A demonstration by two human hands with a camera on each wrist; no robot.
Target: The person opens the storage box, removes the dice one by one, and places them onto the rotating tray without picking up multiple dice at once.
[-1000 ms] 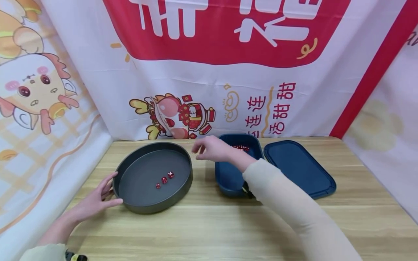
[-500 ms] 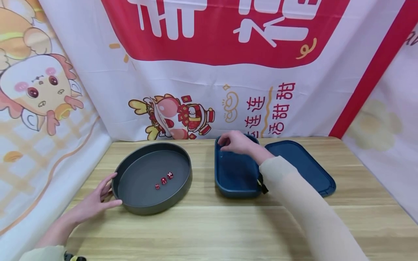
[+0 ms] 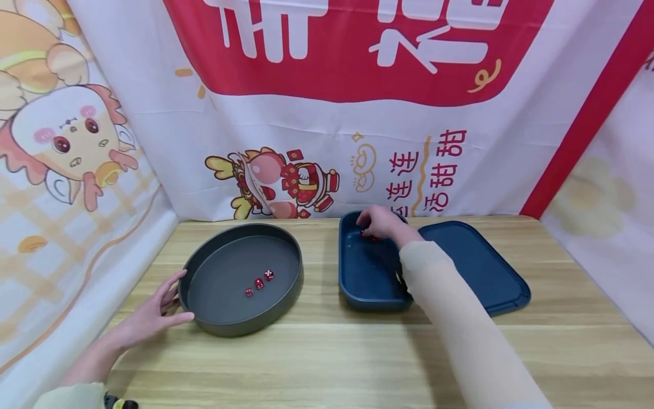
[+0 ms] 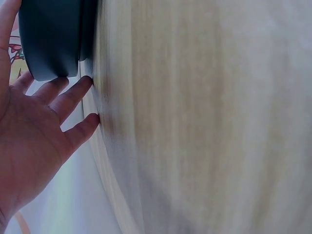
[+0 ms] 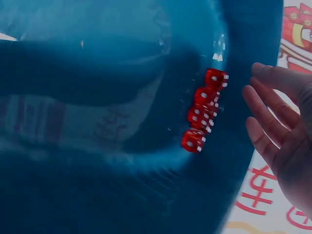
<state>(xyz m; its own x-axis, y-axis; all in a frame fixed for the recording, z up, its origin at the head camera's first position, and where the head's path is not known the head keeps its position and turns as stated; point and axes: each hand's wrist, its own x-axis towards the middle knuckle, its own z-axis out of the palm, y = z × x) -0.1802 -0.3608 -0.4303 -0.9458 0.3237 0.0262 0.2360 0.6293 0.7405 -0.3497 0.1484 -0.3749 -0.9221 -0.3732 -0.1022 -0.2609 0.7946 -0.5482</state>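
Right hand (image 3: pixel 380 222) now being lowered into blue box (image 3: pixel 357 278), fingers loose beside red dice (image 5: pixel 202 111), nothing grasped; round tray (image 3: pixel 242 324) being steadied by flat left hand (image 3: pixel 148 318).

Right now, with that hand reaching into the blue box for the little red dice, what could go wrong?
1. The small red dice lie bunched in a row against the wall of the blue plastic box, so the right hand might take several or flick one out.
2. The left hand only rests against the round dark grey tray, so a bump could slide it.
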